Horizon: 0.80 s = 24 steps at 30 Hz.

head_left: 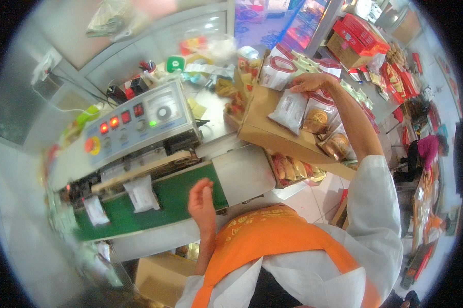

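My right hand [312, 83] reaches over an open cardboard box [264, 114] and has its fingers closed on the upper end of a white packet [290, 109]. Beside it in the box lie clear-fronted packets with a round golden-brown item [316, 119] showing through. My left hand [202, 201] hovers by the right end of a green conveyor belt [176, 194], fingers curled together, nothing visible in them. Two white packets lie apart on the belt: one near the middle [142, 194], another farther left [96, 210]. The sealing machine's control panel [134, 123], with lit red switches, stands behind the belt.
A metal plate [243, 173] extends from the belt's right end. Under the box sits a carton of gold packets [291, 169]. Another cardboard box [164, 277] is below the belt. Red boxes [362, 35] are piled at the far right, and people work along the right side.
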### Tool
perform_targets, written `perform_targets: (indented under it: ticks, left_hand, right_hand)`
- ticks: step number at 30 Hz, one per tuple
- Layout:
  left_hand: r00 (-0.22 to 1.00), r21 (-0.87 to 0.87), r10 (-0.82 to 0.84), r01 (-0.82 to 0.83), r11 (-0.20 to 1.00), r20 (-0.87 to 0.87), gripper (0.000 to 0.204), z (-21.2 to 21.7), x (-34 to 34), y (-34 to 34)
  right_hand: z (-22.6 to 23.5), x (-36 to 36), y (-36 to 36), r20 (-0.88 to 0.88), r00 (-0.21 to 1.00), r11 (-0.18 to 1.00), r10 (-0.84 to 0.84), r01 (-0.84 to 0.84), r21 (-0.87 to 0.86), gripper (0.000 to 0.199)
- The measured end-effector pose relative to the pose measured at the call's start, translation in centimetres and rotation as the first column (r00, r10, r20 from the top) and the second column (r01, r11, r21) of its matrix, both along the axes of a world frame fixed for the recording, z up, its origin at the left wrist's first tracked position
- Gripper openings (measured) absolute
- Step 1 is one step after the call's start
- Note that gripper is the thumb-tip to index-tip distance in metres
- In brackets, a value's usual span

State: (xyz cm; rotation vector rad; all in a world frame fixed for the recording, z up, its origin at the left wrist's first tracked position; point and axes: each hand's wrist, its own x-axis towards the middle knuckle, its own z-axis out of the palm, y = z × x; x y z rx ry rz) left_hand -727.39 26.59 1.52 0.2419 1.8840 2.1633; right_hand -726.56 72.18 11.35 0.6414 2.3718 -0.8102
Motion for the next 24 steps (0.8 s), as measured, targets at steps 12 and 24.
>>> perform_targets:
  ticks: [12,24]
  left_hand:
    - [0.796,-0.259,-0.115,-0.054,0.965,-0.594,0.04,4.8,-0.4,2.0]
    - [0.961,0.031,-0.265,0.263,0.964,0.077,0.018,3.6,-0.7,2.9]
  right_hand:
    - [10.9,5.0,-16.1,-0.675,0.609,0.835,0.417,0.036,0.549,0.017]
    - [2.0,6.1,-28.1,-0.87,0.49,0.995,-0.042,-0.062,-0.084,0.032]
